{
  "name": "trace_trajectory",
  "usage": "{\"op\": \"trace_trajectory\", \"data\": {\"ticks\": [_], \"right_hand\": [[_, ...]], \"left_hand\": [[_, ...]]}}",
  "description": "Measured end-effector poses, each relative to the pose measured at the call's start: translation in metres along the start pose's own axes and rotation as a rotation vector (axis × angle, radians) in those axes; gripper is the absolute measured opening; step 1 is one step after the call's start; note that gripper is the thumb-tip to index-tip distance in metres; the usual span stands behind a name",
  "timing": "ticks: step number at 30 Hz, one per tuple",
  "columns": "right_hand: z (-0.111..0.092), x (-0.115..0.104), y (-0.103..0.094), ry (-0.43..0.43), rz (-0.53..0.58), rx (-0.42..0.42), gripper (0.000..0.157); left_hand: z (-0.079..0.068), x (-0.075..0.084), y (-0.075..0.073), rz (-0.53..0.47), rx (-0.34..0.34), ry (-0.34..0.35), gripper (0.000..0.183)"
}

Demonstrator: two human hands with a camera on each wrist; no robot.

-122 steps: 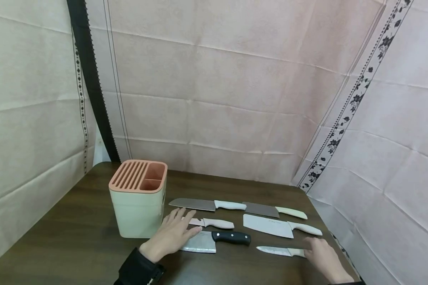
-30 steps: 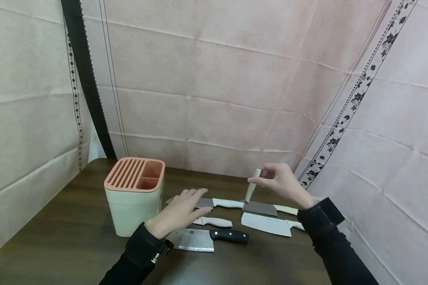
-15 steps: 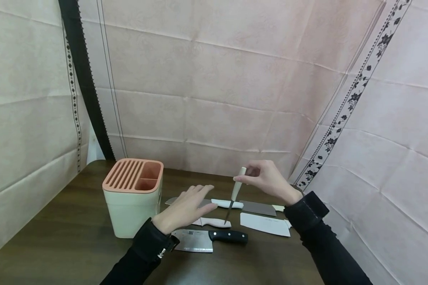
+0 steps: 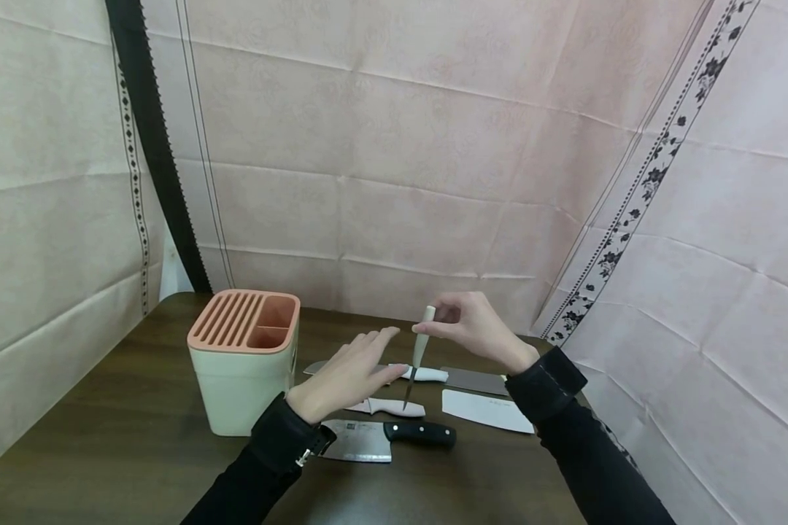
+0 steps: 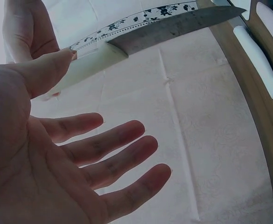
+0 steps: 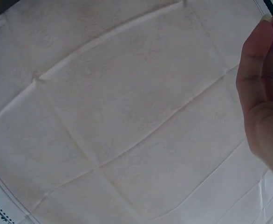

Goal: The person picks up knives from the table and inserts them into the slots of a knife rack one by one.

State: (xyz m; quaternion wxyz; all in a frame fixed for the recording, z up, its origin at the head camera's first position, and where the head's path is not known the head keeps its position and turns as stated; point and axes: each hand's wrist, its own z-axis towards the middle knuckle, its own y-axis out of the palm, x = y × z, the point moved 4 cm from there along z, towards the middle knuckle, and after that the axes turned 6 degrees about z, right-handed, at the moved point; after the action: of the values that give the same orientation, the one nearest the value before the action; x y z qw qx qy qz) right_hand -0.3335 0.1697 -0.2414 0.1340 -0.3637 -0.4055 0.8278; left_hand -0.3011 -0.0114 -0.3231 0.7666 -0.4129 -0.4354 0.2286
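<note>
My right hand pinches the pale handle of a small paring knife, held above the table with its blade pointing down. To its left is my left hand, fingers spread and holding nothing. Its thumb overlaps the knife handle in the left wrist view; whether they touch I cannot tell. Beneath the hands lie a white-handled knife, a black-handled cleaver and another white-handled knife behind, partly hidden. Only part of my right hand shows in the right wrist view, without the knife.
A pale green knife block with a slotted orange top stands at the left of the brown table. A white cleaver and a grey-bladed knife lie to the right, their handles hidden by my right arm. Patterned cloth hangs behind.
My right hand has lifted the paring knife from the table's right side and carried it leftward, blade turned down. My left hand has moved right and up, towards the knife.
</note>
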Motion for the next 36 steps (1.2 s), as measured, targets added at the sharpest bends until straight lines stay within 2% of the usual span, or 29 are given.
{"op": "trace_trajectory", "data": {"ticks": [8,13,18,24,29,36], "right_hand": [[0.006,-0.007,0.009,-0.029,0.035,-0.013,0.013],[0.007,-0.011,0.015,-0.048,0.057,-0.020,0.014],[0.008,-0.015,0.016,-0.067,0.061,-0.018,0.014],[0.006,-0.017,0.014,-0.067,0.080,-0.008,0.017],[-0.002,-0.013,0.010,-0.026,0.111,-0.008,0.026],[-0.018,-0.003,0.008,0.019,0.130,-0.027,0.022]], "left_hand": [[0.008,0.008,-0.003,-0.053,0.041,0.053,0.057],[0.014,0.012,0.000,-0.126,0.098,0.108,0.044],[0.018,0.014,-0.001,-0.187,0.161,0.128,0.031],[0.021,0.017,-0.005,-0.189,0.209,0.147,0.023],[0.020,0.016,-0.019,-0.169,0.207,0.162,0.025],[0.021,0.019,-0.054,-0.103,0.215,0.155,0.029]]}}
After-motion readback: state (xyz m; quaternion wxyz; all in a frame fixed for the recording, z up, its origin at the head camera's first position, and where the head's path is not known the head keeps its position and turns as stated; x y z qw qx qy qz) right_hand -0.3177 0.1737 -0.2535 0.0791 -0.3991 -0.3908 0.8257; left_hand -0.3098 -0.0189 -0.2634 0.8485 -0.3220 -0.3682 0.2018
